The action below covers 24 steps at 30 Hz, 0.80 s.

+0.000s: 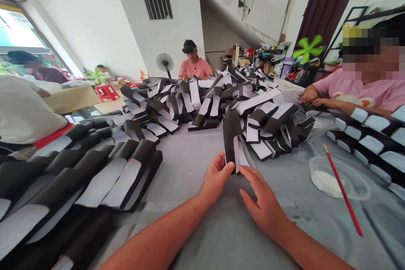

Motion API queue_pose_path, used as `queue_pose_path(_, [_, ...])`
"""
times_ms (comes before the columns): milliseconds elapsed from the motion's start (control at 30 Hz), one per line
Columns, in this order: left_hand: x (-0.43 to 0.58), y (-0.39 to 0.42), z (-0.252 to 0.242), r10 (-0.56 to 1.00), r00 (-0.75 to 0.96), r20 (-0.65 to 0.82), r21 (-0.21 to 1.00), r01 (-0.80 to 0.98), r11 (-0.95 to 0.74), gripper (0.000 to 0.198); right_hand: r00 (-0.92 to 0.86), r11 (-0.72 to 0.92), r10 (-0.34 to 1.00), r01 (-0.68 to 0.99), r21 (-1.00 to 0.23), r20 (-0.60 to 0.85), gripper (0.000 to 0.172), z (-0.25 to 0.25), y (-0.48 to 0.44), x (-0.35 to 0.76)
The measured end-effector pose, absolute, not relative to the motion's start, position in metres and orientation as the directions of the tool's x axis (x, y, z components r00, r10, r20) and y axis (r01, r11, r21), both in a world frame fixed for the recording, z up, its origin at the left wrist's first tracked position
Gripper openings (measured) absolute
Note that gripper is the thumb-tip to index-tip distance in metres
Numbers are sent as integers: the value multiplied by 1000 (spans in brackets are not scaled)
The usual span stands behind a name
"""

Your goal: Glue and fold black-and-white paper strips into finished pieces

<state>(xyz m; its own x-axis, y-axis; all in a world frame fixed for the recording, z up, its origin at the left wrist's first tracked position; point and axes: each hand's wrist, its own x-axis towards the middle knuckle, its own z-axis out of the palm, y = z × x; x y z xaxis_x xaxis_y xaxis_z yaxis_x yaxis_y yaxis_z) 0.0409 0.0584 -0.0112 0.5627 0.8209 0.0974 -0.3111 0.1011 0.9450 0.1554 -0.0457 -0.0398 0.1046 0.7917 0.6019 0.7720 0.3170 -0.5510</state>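
Head view: folded piece [232,133] sits between left and right fingers [229,169].

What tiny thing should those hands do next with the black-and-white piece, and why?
Maybe the right hand should gently press the white side of the folded piece inward. The left hand already grips the black part, and the right hand is at the white side's lower end, which seems to slant outward.
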Motion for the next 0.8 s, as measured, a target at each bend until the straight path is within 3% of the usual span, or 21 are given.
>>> queue_pose_path(167, [39,60,-16,810,586,29,941,-289,175,48,118,276,799,799,-534,590,42,-40,-45,156])
queue_pose_path(467, [40,60,-16,781,625,-7,864,-389,319,39,106,261,825,800,-540,556,47,-40,-43,155])
queue_pose_path(800, [40,60,-16,792,608,-50,858,-380,345,38,63,276,839,806,-523,540,49,-42,-43,154])
